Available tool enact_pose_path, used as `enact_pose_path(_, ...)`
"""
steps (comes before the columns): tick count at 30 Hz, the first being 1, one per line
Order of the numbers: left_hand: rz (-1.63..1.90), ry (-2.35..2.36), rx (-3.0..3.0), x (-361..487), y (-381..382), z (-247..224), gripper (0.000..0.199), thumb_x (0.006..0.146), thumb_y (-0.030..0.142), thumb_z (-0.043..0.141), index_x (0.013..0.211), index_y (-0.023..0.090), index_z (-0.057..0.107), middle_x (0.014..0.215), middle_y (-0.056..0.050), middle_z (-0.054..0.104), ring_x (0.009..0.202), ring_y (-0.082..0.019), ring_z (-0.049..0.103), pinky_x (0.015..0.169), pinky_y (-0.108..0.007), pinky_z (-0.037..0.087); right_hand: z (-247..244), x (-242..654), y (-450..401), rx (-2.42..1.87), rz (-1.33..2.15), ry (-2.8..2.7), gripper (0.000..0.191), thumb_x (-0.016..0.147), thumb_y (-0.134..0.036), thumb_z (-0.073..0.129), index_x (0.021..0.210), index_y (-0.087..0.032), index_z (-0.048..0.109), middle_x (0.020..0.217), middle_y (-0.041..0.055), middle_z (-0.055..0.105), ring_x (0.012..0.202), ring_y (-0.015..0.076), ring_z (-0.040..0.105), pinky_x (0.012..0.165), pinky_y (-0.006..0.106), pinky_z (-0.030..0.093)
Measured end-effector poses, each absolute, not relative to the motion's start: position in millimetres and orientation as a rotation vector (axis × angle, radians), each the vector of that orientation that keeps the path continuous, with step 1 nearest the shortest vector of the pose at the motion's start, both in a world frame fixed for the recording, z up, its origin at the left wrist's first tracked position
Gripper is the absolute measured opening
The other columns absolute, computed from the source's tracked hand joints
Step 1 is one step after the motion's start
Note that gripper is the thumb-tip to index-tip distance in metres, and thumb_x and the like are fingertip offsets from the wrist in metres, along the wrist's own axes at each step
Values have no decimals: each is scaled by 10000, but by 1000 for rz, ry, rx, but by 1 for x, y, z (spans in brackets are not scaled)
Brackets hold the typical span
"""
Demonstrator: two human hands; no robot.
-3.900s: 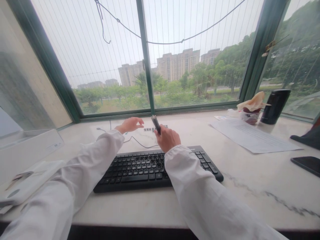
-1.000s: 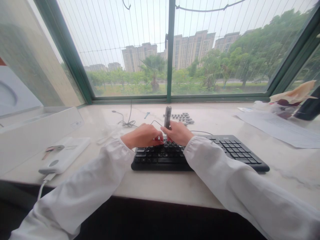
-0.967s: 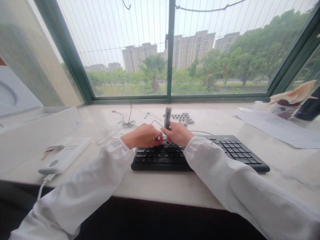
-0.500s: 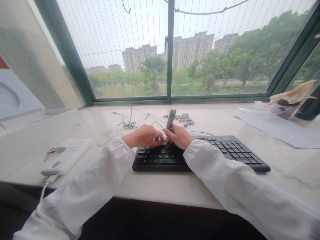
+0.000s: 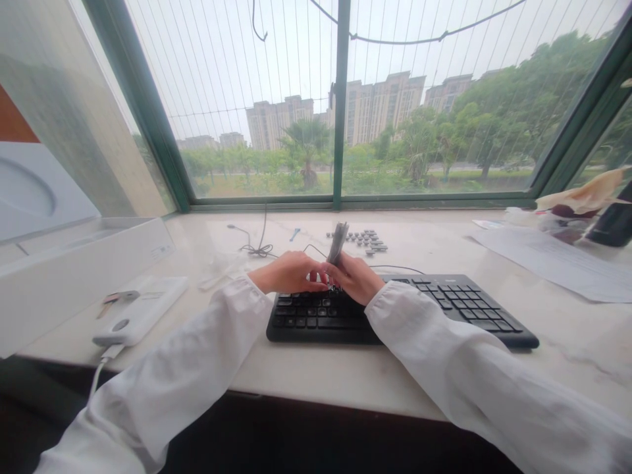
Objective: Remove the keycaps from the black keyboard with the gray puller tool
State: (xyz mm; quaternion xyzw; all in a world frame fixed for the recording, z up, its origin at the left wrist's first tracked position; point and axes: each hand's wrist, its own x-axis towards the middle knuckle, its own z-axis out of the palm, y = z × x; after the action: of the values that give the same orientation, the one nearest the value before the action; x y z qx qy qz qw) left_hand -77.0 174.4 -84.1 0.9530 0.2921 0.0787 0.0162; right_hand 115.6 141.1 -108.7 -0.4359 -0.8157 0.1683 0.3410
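Observation:
A black keyboard [image 5: 474,306] lies on the pale counter in front of me, partly hidden by both hands and the right sleeve. My right hand [image 5: 359,278] is closed around an upright dark grey brush-like tool [image 5: 338,242] over the keyboard's upper rows. Close beside it, my left hand [image 5: 291,273] has its thumb and fingers drawn together at the same spot; what they pinch, if anything, is too small to make out. Loose keycaps [image 5: 370,241] lie in rows behind the keyboard. A small blue tool [image 5: 295,234] rests to their left.
A coiled cable [image 5: 259,250] lies behind my left hand. To the left are a white power bank [image 5: 148,309] with keys on top and an open white box [image 5: 113,263]. Papers [image 5: 543,257] and a dark bottle [image 5: 612,220] are on the right, below the window.
The view has tilted up a little, so everything sits slightly lower and further right. My left fingertips have come closer to my right hand, and the brush-like tool leans a bit more.

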Motion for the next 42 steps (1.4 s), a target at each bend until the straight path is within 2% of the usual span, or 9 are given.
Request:
enact_pose_path(6,262,974,2940,-76,175,-87,223,814,460,591,864,281,712,752,51,703,626,-105,609,604,-218,362,-108,115,145,-1203,609,-2037,253,933,-417,407,809,-208,476,586,-31,580,557,131,573,578,234,403)
enact_pose_path(12,345,1003,3003,-74,171,-85,180,786,408,631,818,256,722,683,33,683,621,-113,609,589,-217,355,-107,103,138,-1314,352,-2055,246,932,-429,421,887,-215,534,712,0,652,662,162,594,640,253,383)
enact_pose_path(17,500,859,2985,-77,172,-85,177,781,415,657,856,272,731,835,33,703,675,-93,608,608,-188,376,-111,98,130,-1329,212,-2045,276,958,-430,369,1007,-206,523,812,30,687,726,188,625,648,260,365)
enact_pose_path(20,539,805,2935,-78,174,-87,188,781,411,663,836,251,745,849,11,716,700,-103,621,637,-187,399,-112,98,128,-1360,133,-2057,309,966,-435,349,1068,-189,507,867,69,696,756,210,641,627,264,352)
enact_pose_path(25,503,805,2911,-78,173,-88,157,783,348,665,886,271,756,742,21,725,627,-98,613,653,-188,405,-112,96,125,-1364,104,-2093,313,977,-420,333,1073,-165,489,850,92,695,771,232,657,615,273,353)
enact_pose_path(30,480,854,2960,-76,169,-85,161,753,314,688,896,289,758,725,27,724,593,-92,593,614,-182,379,-115,95,124,-1308,119,-2084,314,981,-419,323,1082,-164,476,863,96,698,789,240,669,631,283,381)
enact_pose_path(42,446,1064,3030,-74,165,-86,167,705,371,698,852,313,754,634,36,677,589,-112,577,575,-204,334,-116,95,123,-1279,76,-2089,317,982,-418,304,1052,-160,475,850,102,703,789,248,683,625,289,407)
